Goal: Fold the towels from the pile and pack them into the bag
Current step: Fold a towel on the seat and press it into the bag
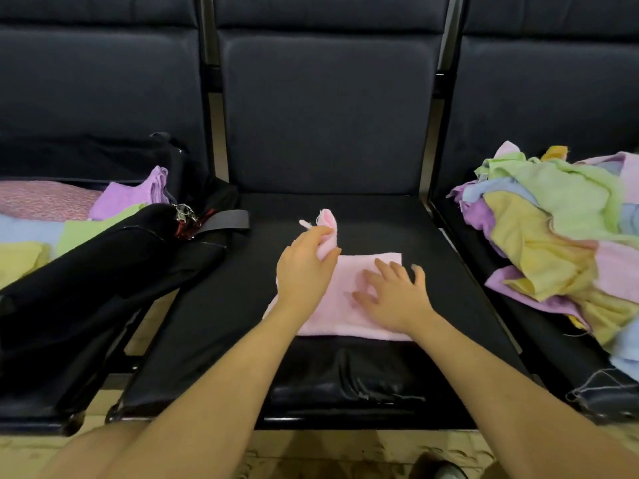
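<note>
The row of 3 dark seats (328,115) fills your view. On your left seat the black bag (114,257) lies open, with folded towels (128,198) already inside; on your right seat the loose pile (560,243) waits, some cloths hanging near the front edge. On the middle seat the pink towel (345,305) lies partly folded. Your right hand (394,295) rests flat on it, fingers spread, and your left hand (304,267) pinches the far-left corner, lifted. If that corner slips as you carry it over, the fold will likely land skewed. The layers under your palm are hard to read, so they may bunch.
</note>
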The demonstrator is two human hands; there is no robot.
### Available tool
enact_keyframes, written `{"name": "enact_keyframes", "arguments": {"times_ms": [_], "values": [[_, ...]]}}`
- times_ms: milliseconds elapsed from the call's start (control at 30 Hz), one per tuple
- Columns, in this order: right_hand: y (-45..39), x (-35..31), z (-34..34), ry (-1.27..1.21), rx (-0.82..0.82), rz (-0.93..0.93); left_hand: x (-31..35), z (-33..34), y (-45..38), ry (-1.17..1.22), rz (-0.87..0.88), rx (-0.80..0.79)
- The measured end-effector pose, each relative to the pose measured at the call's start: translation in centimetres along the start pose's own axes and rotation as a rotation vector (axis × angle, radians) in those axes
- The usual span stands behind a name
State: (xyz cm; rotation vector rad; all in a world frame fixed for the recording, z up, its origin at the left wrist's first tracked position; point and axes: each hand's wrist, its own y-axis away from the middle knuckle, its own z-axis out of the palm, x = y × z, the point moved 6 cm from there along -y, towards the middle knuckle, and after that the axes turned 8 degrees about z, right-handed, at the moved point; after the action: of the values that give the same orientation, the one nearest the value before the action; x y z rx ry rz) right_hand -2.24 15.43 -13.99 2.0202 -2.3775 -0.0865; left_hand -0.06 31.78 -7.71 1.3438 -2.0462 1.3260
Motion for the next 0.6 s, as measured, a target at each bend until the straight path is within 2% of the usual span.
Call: {"name": "enact_keyframes", "arguments": {"times_ms": [133, 200, 333, 400, 500, 533, 600], "values": [[1.0, 2.9, 0.3, -0.011, -0.085, 0.031, 1.5, 2.8, 0.3, 0.198, -0.13, 0.025], [0.9, 3.1, 0.6, -0.12, -0.079, 0.042, 2.2, 4.1, 0.3, 0.274, -0.177, 0.0], [0.5, 5.4, -1.1, -0.683, 0.096, 0.294, 3.0, 5.7, 0.2, 0.361, -0.278, 0.035], [0.8, 6.0, -1.7, -0.843, 0.112, 0.335, 3.5, 7.2, -0.3, 0.373, -0.291, -0.082], [1.0, 5.9, -2.0, -0.919, 0.137, 0.318, 3.8, 9.3, -0.6, 0.172, -0.221, -0.478], [0.9, 5.9, -2.0, -0.909, 0.154, 0.33, 3.4, 9.0, -0.6, 0.092, -0.201, -0.524], [0.7, 5.5, -2.0, -0.794, 0.179, 0.304, 2.4, 7.6, -0.8, -0.095, -0.101, -0.477]]}}
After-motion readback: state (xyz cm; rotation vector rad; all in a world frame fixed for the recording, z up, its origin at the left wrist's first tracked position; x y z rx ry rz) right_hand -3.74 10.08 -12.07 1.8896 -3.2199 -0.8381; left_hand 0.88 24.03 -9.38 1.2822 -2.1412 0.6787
